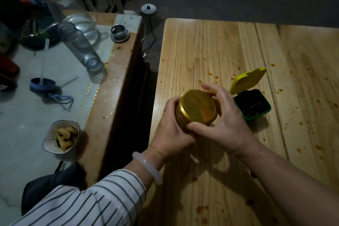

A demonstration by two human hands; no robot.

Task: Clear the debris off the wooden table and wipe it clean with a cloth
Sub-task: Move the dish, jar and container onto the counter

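Observation:
A jar with a gold metal lid [197,105] is held just above the wooden table [229,46], near its left edge. My left hand [169,130] wraps the jar's body from the left. My right hand [222,121] grips the lid's rim from the right and front. Orange sauce spots [201,208] are scattered over the planks. Right behind the jar stands a small green box [254,105] with its yellow flip lid [247,79] open, dark contents inside. No cloth is visible.
A second table [55,97] with a pale top stands to the left across a dark gap. It carries a clear bottle [80,44], a glass jug [80,24], a metal cap [119,33], a blue lid with cord [43,85] and a bowl of food [63,136].

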